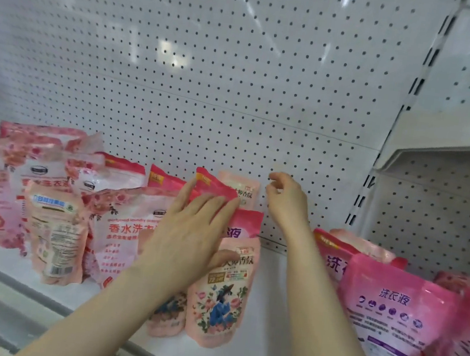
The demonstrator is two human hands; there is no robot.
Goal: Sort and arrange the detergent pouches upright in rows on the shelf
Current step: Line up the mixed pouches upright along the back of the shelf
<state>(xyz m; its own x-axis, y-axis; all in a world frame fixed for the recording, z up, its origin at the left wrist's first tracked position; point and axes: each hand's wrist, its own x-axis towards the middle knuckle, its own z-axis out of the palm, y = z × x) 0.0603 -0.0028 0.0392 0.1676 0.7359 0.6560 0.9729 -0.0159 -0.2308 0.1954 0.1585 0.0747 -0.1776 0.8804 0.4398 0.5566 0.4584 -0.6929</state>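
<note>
Detergent pouches (125,232) crowd the white shelf (269,316), and the one to watch is the peach figure-print pouch (220,304), standing upright at the front. The left hand (190,231) is just above it, fingers straight and spread flat across the tops of the pouches behind, thumb lying on its front. The right hand (287,205) hangs up and to the right of it, well apart from the left, fingers loosely curled, nothing in them, in front of the pegboard (239,88). Directly behind the figure-print pouch stands a pink pouch (247,224), and further back a pale pouch (241,187) beside red-topped ones (212,182). Left of it, a twin pouch (168,315) half hidden by the forearm, then an upright white-and-pink cluster with one back-label pouch (54,237). To its right, across bare shelf, magenta pouches (389,311) lean in a loose heap. What the pouches hold cannot be seen.
</note>
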